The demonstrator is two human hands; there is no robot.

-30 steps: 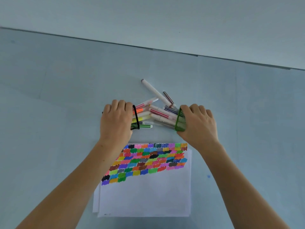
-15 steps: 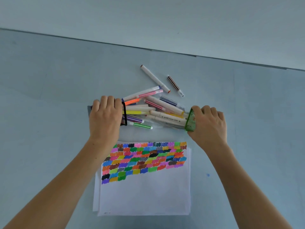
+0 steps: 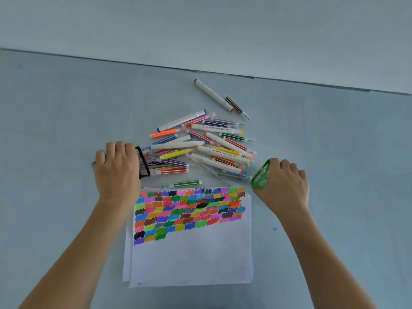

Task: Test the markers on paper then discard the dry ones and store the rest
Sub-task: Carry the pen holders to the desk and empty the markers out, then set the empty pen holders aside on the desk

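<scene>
Left hand (image 3: 117, 168) clamped on tipped black mesh cup (image 3: 142, 162); right hand (image 3: 284, 178) clamped on tipped green mesh cup (image 3: 260, 176). Loose plastic markers (image 3: 200, 146) heaped between hands on desk, long axes mostly crosswise, just beyond swatch-covered white paper (image 3: 189, 241); either hand near.

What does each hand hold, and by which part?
The left hand grips the black mesh pen cup around its body; the right hand grips the green mesh pen cup likewise, rims exposed.
</scene>
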